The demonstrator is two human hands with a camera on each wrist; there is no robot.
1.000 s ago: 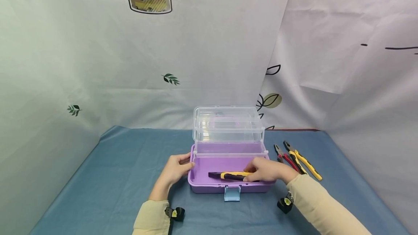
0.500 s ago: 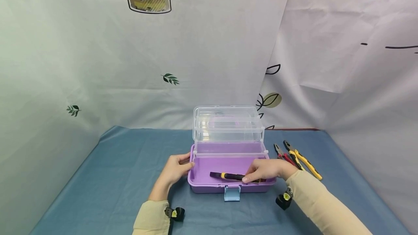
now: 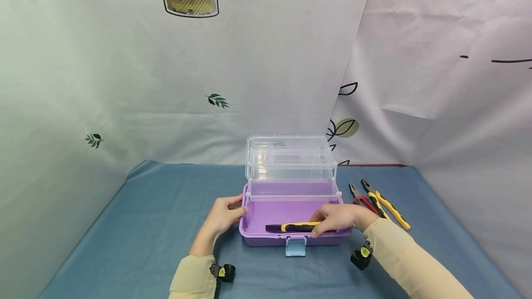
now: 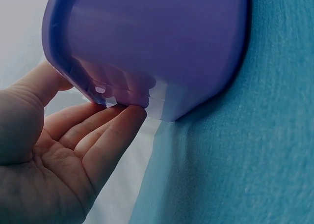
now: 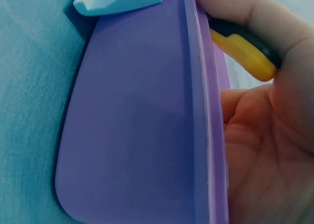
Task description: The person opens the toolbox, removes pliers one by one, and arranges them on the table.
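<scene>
The purple toolbox (image 3: pixel 274 211) stands with its clear lid (image 3: pixel 291 151) raised. At its left end my left hand (image 3: pixel 224 216) grips the rim, thumb on top and fingers against the outer wall; the left wrist view shows those fingers (image 4: pixel 113 130) on the purple side. Inside the box, close to the front wall, my right hand (image 3: pixel 338 218) holds pliers (image 3: pixel 293 227) with yellow and black handles, their dark head pointing left. One handle end (image 5: pixel 255 62) shows below the thumb in the right wrist view, while the front wall hides the rest.
To the right of the box, two more pliers lie on the blue cloth (image 3: pixel 166 225): a red-handled pair (image 3: pixel 366 202), partly behind the right hand, and a yellow-and-black pair (image 3: pixel 386 206). A light blue latch (image 3: pixel 295 247) hangs open at the front. Printed fabric walls surround the table.
The pliers have rolled in the right hand, the yellow handle dipping from sight and showing again on top, and they sit slightly lower. The left hand has stayed on the rim.
</scene>
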